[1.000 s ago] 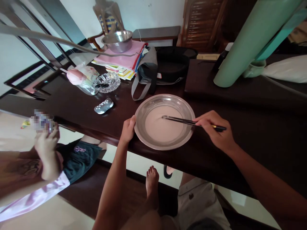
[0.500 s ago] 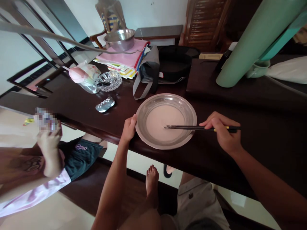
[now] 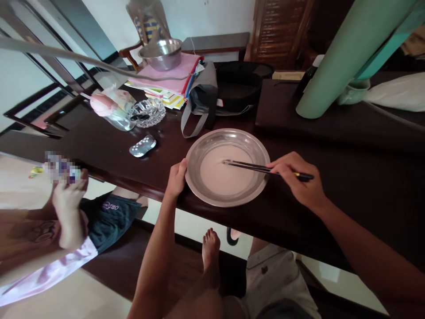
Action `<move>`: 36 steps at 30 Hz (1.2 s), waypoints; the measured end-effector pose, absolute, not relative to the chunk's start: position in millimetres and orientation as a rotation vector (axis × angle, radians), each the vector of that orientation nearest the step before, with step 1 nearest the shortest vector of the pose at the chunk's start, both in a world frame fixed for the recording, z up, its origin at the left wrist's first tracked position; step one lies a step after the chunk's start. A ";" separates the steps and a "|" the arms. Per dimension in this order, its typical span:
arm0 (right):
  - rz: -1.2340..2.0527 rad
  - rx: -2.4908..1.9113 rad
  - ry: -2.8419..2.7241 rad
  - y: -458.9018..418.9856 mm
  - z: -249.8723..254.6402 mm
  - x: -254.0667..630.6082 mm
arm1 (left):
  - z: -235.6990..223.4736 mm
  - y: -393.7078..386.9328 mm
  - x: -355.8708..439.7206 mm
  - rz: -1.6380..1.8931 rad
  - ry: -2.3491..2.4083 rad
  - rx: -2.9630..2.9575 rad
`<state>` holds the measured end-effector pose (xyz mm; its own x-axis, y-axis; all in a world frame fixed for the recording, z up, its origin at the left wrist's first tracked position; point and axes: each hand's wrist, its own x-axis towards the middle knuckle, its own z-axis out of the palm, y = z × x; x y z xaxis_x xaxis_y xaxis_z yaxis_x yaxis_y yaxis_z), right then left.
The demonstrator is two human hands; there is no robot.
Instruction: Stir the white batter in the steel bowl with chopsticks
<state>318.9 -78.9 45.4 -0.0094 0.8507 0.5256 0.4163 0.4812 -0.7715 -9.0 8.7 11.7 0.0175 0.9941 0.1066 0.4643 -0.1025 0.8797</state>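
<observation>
A round metal basin (image 3: 194, 183) stands near the front edge of the dark table, holding a pale, milky liquid (image 3: 226, 177). My left hand (image 3: 177, 178) is closed on the basin's left rim. With my right hand (image 3: 299, 179) I grip a pair of black chopsticks (image 3: 252, 167) from the right side. They slant leftward over the rim, and their tips are dipped in the liquid near its middle. My right fingers are close to the right rim; whether they touch it I cannot tell.
Behind the basin lie a grey-black bag (image 3: 207, 88) and a pink folder pile (image 3: 162, 79) bearing a metal bowl (image 3: 162, 57). A glass ashtray (image 3: 149, 113) and a grey-white patterned object (image 3: 142, 146) are left. A green cylinder (image 3: 345, 62) leans at right. Another person (image 3: 69, 212) sits at left.
My right hand has moved left and slightly up, closer to the rim. The chopstick tips have shifted up and left in the liquid. My left hand keeps its hold.
</observation>
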 end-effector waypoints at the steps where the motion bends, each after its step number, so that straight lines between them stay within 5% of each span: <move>1: 0.479 -1.125 -1.553 -78.9 45.4 319.7 | 11.7 8.7 -8.9 1.025 1.508 1.646; 36: 0.618 -1.028 -1.673 -80.7 47.2 319.4 | 10.8 9.2 -10.0 1.041 1.485 1.679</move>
<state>319.4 -80.7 47.2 -0.1023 0.8612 0.4979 0.3309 0.5015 -0.7994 -10.0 9.2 10.8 0.0396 0.9897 0.1374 0.4665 -0.1399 0.8734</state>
